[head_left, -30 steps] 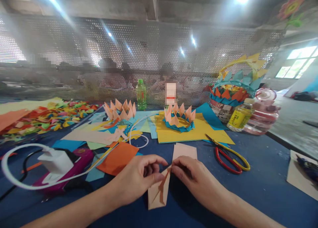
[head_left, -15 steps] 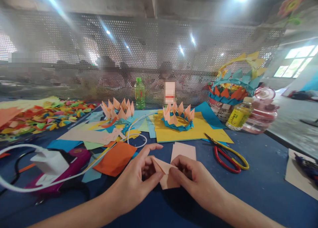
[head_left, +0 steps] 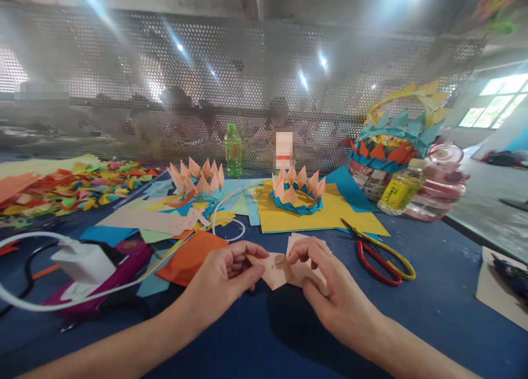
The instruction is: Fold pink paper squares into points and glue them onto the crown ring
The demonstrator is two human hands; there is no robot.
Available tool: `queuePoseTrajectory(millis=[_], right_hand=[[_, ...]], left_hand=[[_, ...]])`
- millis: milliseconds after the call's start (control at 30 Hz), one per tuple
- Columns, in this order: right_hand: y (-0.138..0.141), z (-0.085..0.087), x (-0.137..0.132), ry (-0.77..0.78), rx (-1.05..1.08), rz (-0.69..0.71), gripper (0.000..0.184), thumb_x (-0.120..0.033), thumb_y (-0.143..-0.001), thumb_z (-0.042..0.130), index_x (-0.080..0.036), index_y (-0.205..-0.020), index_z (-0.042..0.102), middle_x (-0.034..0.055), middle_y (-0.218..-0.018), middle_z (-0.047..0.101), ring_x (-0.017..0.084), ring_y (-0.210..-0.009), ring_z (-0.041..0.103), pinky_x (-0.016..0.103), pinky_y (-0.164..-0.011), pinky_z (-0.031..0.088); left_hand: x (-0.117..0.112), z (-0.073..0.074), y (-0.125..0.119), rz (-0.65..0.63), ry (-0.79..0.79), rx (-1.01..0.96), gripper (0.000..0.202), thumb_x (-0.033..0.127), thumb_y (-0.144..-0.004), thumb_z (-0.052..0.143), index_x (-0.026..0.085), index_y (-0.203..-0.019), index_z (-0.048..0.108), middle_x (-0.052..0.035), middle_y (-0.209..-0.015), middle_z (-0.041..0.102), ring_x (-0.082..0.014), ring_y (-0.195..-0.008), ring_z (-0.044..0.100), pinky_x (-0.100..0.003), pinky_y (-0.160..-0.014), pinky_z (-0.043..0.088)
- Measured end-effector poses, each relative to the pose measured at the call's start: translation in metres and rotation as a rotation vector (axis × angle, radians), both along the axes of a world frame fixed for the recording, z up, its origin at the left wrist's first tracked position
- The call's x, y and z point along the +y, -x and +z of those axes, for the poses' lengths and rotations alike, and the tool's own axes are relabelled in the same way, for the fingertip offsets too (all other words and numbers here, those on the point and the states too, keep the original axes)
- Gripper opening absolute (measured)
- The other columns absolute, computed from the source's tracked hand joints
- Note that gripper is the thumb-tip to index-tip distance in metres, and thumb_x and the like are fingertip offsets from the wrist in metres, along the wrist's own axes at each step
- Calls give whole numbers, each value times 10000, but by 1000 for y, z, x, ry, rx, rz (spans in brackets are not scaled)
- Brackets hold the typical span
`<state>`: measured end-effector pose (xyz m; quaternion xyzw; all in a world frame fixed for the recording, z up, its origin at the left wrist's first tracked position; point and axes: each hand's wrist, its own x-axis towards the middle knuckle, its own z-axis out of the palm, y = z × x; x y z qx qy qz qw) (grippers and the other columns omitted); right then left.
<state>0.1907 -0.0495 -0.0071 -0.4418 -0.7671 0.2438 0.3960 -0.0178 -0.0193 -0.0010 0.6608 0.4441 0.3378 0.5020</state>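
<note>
Between finger and thumb, my left hand [head_left: 233, 269] pinches a small folded piece of peach paper [head_left: 275, 277]. Just right of it is my right hand [head_left: 322, 272], its thumb and fingers apart; whether its fingertips brush the folded paper I cannot tell. Behind and partly beneath the right hand lie flat peach paper sheets [head_left: 299, 240]. Farther back, a ring of peach paper points on a blue base [head_left: 297, 206] rests on yellow sheets [head_left: 350, 219]. A similar peach ring [head_left: 198, 181] stands to its left.
Red-and-yellow-handled scissors [head_left: 377, 258] lie to the right. On the left are a white charger [head_left: 84, 263] on a purple power strip [head_left: 134, 252], an orange sheet [head_left: 185, 261] and many paper scraps [head_left: 82, 189]. Bottles, including a green one [head_left: 233, 153], and a paper basket [head_left: 383, 148] stand behind.
My right hand has let go of the folded peach paper and opened, shifting slightly right. The left hand still holds the paper, now turned and a little higher.
</note>
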Motion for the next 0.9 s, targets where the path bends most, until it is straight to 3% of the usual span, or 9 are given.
queuePoseTrajectory(millis=[100, 267, 333, 467, 533, 633, 800, 900], right_hand=[[1, -1, 1, -128, -79, 49, 393, 51, -660, 496, -213, -951, 516, 48, -1052, 530, 194, -1047, 481, 345, -936, 384], [1, -5, 5, -196, -221, 40, 167, -62, -805, 578, -212, -868, 617, 52, -972, 581, 205, -964, 501, 355, -854, 404], [0, -6, 6, -221, -272, 39, 145, -85, -839, 569, -207, -812, 642, 51, -917, 604, 204, -917, 509, 353, -815, 404], [0, -7, 6, -229, -329, 46, 148, -87, -839, 584, -193, -761, 651, 39, -824, 630, 196, -863, 524, 345, -781, 395], [0, -8, 5, -201, -339, 44, 135, -88, -827, 605, -196, -761, 651, 30, -812, 632, 189, -846, 530, 339, -774, 391], [0, -9, 5, -176, -352, 39, 128, -78, -811, 625, -195, -761, 647, 27, -827, 633, 184, -838, 534, 333, -767, 386], [1, -10, 6, -162, -339, 49, 103, -113, -822, 645, -200, -767, 651, 20, -817, 639, 182, -838, 545, 332, -771, 379], [1, -9, 6, -159, -318, 61, 118, -104, -825, 639, -207, -768, 646, 10, -818, 644, 175, -836, 551, 332, -780, 376]], left_hand=[[1, 1, 1, 21, 16, 5, 287, 375, -797, 633, 148, -972, 621, 0, -710, 626, -103, -568, 549, -195, -464, 389], [-3, -3, 2, -34, -2, 85, 262, 370, -840, 594, 157, -987, 629, 1, -718, 642, -102, -561, 543, -205, -492, 389], [-5, -6, 3, -47, -123, 225, 208, 347, -864, 564, 178, -947, 654, 10, -696, 632, -106, -556, 532, -214, -503, 380], [-10, -7, 5, -73, -585, 549, 191, 235, -889, 526, 232, -863, 716, -2, -741, 578, -132, -661, 557, -243, -590, 415], [-12, -7, 6, -53, -736, 621, 200, 187, -881, 532, 251, -888, 722, -25, -877, 578, -161, -800, 583, -277, -696, 463], [-13, -7, 7, -30, -838, 652, 236, 135, -867, 540, 254, -1004, 691, -60, -1128, 549, -219, -1024, 558, -368, -860, 479], [-17, -11, 6, -245, -793, 471, 323, 54, -905, 430, 244, -1085, 619, -26, -1073, 592, -143, -980, 581, -264, -852, 489], [-19, -13, 6, -288, -707, 431, 274, 71, -890, 482, 234, -1080, 594, -12, -1069, 611, -135, -1001, 584, -251, -898, 475]])
